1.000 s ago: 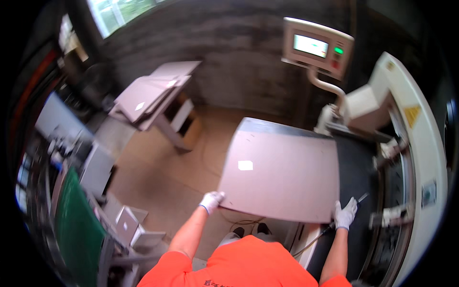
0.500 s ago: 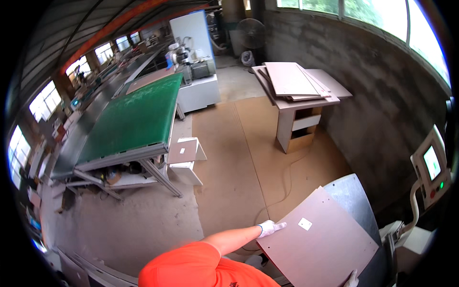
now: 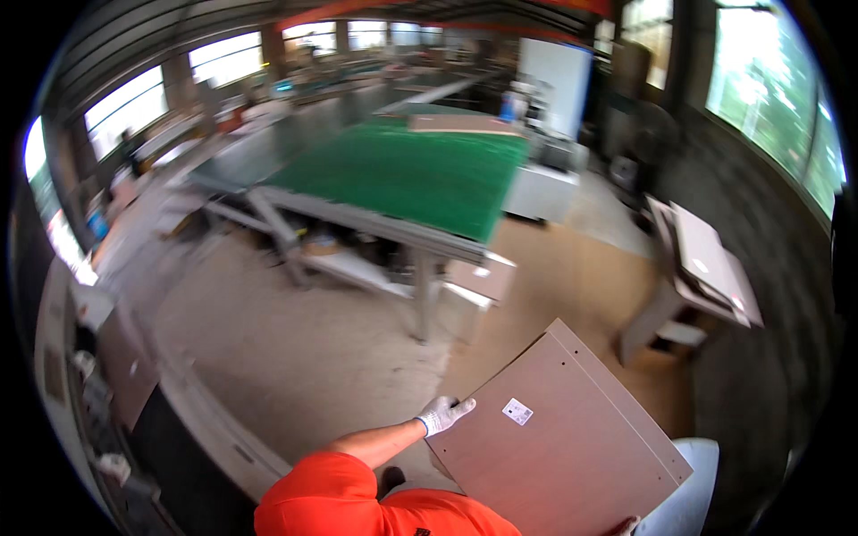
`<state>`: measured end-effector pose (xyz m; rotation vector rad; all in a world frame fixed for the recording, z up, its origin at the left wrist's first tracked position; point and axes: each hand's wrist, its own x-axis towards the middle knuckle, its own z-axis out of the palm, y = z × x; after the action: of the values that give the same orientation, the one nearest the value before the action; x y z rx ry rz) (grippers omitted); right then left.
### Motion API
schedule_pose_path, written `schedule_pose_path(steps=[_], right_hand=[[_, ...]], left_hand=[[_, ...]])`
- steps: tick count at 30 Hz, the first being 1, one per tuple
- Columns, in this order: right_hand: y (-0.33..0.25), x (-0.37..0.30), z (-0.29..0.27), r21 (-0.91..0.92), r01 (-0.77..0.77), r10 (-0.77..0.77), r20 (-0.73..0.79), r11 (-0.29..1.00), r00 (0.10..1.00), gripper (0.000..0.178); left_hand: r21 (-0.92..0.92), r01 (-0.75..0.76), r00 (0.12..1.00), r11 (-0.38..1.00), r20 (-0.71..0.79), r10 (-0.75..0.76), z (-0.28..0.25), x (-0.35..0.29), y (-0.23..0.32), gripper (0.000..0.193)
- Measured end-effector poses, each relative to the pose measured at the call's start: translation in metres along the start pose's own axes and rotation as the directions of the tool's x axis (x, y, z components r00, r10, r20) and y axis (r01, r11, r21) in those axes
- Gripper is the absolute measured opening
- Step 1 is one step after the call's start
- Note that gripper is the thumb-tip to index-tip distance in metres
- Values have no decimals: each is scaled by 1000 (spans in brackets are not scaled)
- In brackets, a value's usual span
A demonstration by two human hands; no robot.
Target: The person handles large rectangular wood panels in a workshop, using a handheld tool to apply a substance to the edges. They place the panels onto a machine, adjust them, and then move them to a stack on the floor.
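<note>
A large brownish-grey board (image 3: pixel 563 438) with small drilled holes and a white label (image 3: pixel 517 412) is held at a slant in front of my body. My left hand (image 3: pixel 446 415), in a white knit glove, grips its left edge, thumb on the upper face and fingers hidden beneath. At the lower border, my right hand (image 3: pixel 627 526) shows only in part, at the board's near right edge; its fingers are mostly hidden. A straight line runs along the board's far right side, and I cannot tell whether it is a groove or a second board.
A pale grey surface (image 3: pixel 690 491) lies beyond the board's right corner. Ahead stands a green-topped conveyor table (image 3: pixel 402 174) on a metal frame. Boards are stacked (image 3: pixel 706 255) on a stand at the right. A machine with a dark bed (image 3: pixel 192 456) runs along the left.
My view has swung to the left, bringing the left-hand machine into sight. The board has come along with both hands, and less of the grey surface under it shows.
</note>
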<state>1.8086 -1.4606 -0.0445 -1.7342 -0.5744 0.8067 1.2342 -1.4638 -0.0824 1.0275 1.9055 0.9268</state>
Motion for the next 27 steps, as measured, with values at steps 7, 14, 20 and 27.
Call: schedule_pose_path(steps=[7, 14, 20, 27], right_hand=[[7, -147, 221, 175, -19, -58, 424, 984, 904, 74], [-6, -268, 452, 22, 75, -50, 916, 997, 398, 76], [18, -428, 603, -108, 248, 81, 990, 963, 116, 92], [41, -592, 746, -87, 277, 105, 993, 957, -50, 82]], left_hand=[[-432, -107, 740, 896, -636, -218, -188, -120, -182, 74], [-684, -49, 324, 728, -700, -636, -263, -295, -275, 78], [-681, -304, 48, 666, -709, -703, -304, -363, -330, 76], [-734, -310, -62, 604, -618, -784, -414, -333, -430, 83]])
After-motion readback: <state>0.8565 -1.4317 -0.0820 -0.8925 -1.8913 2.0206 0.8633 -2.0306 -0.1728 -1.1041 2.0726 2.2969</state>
